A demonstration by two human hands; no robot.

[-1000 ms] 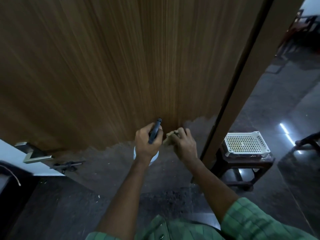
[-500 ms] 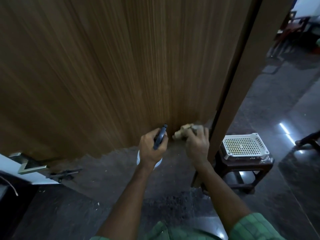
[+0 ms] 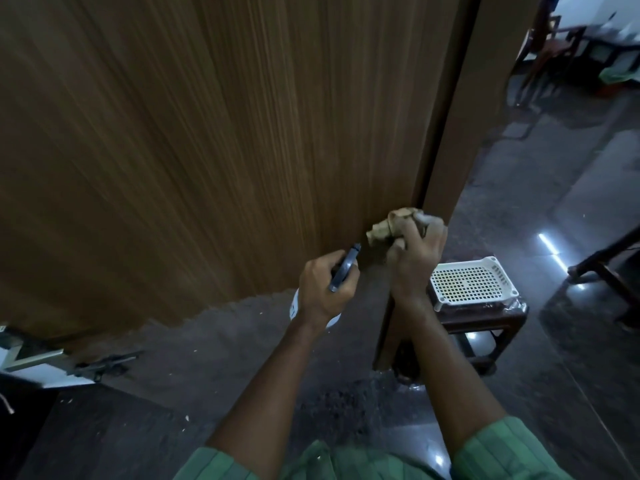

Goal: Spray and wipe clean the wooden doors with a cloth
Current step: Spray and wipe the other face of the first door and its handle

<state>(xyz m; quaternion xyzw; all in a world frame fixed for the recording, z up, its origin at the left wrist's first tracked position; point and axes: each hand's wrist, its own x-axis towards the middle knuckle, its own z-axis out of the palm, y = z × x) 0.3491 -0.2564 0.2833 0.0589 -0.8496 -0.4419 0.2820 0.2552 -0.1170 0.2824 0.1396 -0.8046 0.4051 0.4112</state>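
Note:
A tall brown wooden door (image 3: pixel 207 150) with vertical grain fills the upper left of the head view. My right hand (image 3: pixel 414 258) grips a crumpled beige cloth (image 3: pixel 388 226) and presses it on the door's lower right part, close to the door's edge. My left hand (image 3: pixel 323 289) grips a spray bottle (image 3: pixel 343 268) with a dark nozzle and a white body mostly hidden under the hand, held just left of the cloth near the door's bottom.
A brown door frame (image 3: pixel 464 133) stands right of the door. A white perforated tray (image 3: pixel 474 278) sits on a dark low stool (image 3: pixel 485 327) beyond it. A metal door handle (image 3: pixel 31 358) shows at the far left. Chairs (image 3: pixel 554 46) stand far right on dark polished floor.
My right hand has moved the cloth up and to the right along the door's lower part, toward its edge. My left hand with the spray bottle has stayed about where it was.

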